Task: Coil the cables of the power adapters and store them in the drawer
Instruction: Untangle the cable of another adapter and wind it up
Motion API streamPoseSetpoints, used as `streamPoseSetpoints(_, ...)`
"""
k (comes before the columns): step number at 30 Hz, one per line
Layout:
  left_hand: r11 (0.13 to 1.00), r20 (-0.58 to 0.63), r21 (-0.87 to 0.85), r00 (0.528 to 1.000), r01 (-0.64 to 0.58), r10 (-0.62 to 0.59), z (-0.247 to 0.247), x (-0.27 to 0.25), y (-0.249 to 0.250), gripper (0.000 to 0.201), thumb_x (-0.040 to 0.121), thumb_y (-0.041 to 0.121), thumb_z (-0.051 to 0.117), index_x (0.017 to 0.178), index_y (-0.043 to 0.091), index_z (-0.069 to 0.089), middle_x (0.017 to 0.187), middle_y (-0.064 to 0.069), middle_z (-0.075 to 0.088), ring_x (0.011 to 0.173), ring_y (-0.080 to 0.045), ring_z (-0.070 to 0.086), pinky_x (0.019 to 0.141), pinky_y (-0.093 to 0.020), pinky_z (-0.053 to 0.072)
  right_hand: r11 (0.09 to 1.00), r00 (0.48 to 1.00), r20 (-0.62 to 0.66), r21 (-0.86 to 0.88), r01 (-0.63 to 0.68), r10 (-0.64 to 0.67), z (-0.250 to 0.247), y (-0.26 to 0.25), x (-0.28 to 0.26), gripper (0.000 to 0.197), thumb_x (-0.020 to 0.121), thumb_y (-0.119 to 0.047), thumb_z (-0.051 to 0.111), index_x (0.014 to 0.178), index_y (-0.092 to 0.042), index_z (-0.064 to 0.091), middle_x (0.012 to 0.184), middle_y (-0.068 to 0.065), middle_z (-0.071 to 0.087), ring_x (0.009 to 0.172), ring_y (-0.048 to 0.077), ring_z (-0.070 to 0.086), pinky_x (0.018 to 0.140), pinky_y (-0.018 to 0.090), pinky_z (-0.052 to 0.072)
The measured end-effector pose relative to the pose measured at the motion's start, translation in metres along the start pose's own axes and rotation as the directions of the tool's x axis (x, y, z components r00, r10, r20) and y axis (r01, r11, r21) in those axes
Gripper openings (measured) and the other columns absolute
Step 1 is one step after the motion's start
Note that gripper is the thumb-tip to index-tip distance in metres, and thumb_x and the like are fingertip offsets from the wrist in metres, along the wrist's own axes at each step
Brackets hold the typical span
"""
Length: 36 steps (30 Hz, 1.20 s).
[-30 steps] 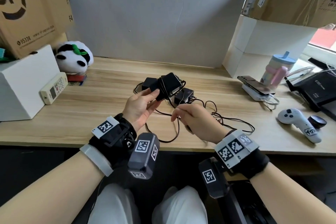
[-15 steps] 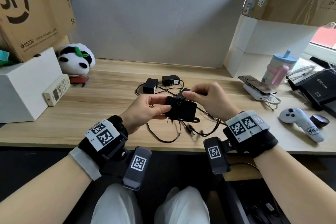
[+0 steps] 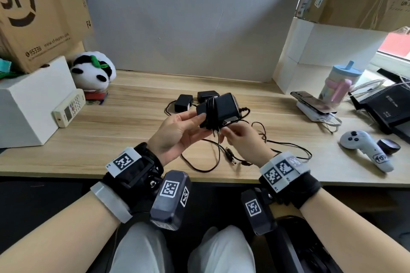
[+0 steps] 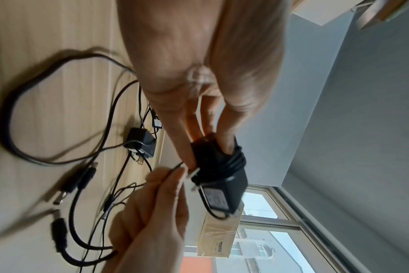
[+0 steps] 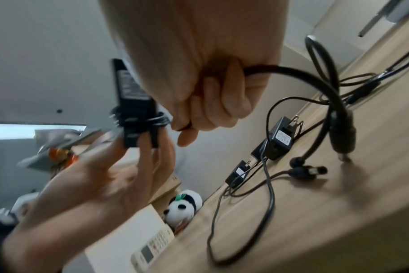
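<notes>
At frame centre, above the worktop (image 3: 124,131), the left hand (image 3: 175,133) pinches a black power adapter (image 3: 221,109), now lifted higher and turned than half a second ago. The right hand (image 3: 241,139), earlier above the adapter, is now below it, its fingers curled around the cable (image 5: 290,71). Several cable turns already wrap the adapter. Farther back, two smaller adapters (image 3: 183,105) lie unmoved.
</notes>
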State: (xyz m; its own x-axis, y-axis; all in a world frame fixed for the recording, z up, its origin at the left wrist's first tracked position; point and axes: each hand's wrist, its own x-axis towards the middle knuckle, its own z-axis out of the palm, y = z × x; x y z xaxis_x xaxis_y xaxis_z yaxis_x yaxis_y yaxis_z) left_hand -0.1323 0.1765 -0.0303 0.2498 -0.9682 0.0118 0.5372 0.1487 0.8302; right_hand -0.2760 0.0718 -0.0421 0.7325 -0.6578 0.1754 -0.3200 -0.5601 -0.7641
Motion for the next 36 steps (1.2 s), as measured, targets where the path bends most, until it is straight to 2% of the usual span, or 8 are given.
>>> streamPoseSetpoints(6,0.988,-0.206,0.128,0.972,-0.090,0.115,0.010,0.008,-0.008,0.020,0.088,-0.002,0.058,0.107,0.002,0.064,0.102,-0.015,0.070,0.084,-0.020,0.070,0.075,-0.026,0.058,0.991,0.997,0.074,-0.134,0.031,-0.022,0.006,-0.007,-0.008,0.035,0.098,-0.024,0.042,0.067,-0.024,0.059,0.054,0.003,0.046,0.053,0.021,0.047,0.054,0.029,0.038)
streamPoseSetpoints(12,0.897,-0.298,0.414,0.909,-0.154,0.293,0.011,0.010,-0.012,0.021,0.084,-0.001,0.065,0.102,0.010,0.064,0.098,-0.008,0.066,0.090,-0.020,0.067,0.076,-0.027,0.058,0.984,0.992,0.112,-0.163,0.069,-0.051,-0.010,-0.014,-0.013,0.032,0.098,-0.023,0.042,0.079,-0.015,0.066,0.056,0.004,0.049,0.049,0.015,0.045,0.044,0.012,0.032)
streamPoseSetpoints(18,0.869,-0.279,0.487,0.929,-0.082,0.243,0.004,0.005,-0.016,0.026,0.085,0.002,0.066,0.108,0.011,0.057,0.101,-0.008,0.065,0.087,-0.017,0.067,0.067,-0.021,0.057,0.971,0.991,0.086,-0.206,0.120,-0.104,-0.024,-0.022,-0.010,0.025,0.093,-0.034,0.052,0.072,-0.028,0.064,0.057,-0.001,0.049,0.052,0.013,0.039,0.053,0.026,0.033)
streamPoseSetpoints(20,0.880,-0.289,0.473,0.934,-0.053,0.211,-0.001,0.003,-0.016,0.033,0.084,0.001,0.066,0.114,0.007,0.053,0.100,-0.009,0.064,0.085,-0.017,0.067,0.064,-0.020,0.057,0.987,0.993,0.035,-0.109,0.117,-0.114,-0.029,-0.024,-0.010,0.018,0.091,-0.028,0.056,0.076,-0.026,0.065,0.054,-0.009,0.050,0.048,0.006,0.038,0.050,0.020,0.032)
streamPoseSetpoints(22,0.883,-0.297,0.469,0.935,-0.033,0.193,-0.005,0.001,-0.016,0.037,0.083,0.002,0.067,0.116,0.007,0.051,0.101,-0.010,0.065,0.084,-0.016,0.067,0.064,-0.019,0.056,0.988,0.997,-0.033,0.137,0.072,-0.068,-0.036,-0.026,-0.010,0.012,0.090,-0.018,0.059,0.079,-0.017,0.063,0.048,-0.011,0.051,0.043,0.001,0.039,0.043,0.013,0.031)
streamPoseSetpoints(27,0.924,-0.337,0.383,0.932,0.007,0.132,-0.012,-0.004,-0.025,0.035,0.082,0.009,0.070,0.113,0.010,0.054,0.109,-0.010,0.066,0.082,-0.012,0.065,0.069,-0.021,0.053,0.783,0.999,-0.047,0.621,0.038,-0.011,-0.041,-0.031,-0.012,0.006,0.088,-0.007,0.058,0.086,-0.009,0.063,0.065,0.000,0.063,0.057,0.009,0.056,0.043,0.014,0.042)
streamPoseSetpoints(30,0.954,-0.347,0.297,0.935,0.042,0.067,-0.012,-0.006,-0.030,0.032,0.082,0.013,0.070,0.111,0.014,0.056,0.116,-0.012,0.064,0.092,-0.017,0.063,0.086,-0.036,0.052,0.696,0.996,-0.081,0.714,0.076,-0.026,-0.033,-0.031,-0.012,0.011,0.083,-0.012,0.060,0.092,-0.009,0.065,0.071,0.002,0.067,0.064,0.010,0.062,0.049,0.014,0.047)
streamPoseSetpoints(36,0.997,-0.227,0.026,0.972,0.071,-0.064,-0.003,-0.015,-0.036,0.041,0.088,0.003,0.059,0.127,-0.004,0.047,0.126,-0.027,0.055,0.096,-0.038,0.064,0.075,-0.043,0.059,0.687,0.988,-0.153,0.717,0.119,-0.011,-0.023,-0.027,-0.012,0.022,0.076,-0.024,0.061,0.093,-0.015,0.070,0.072,-0.006,0.069,0.065,0.001,0.061,0.053,0.012,0.047)
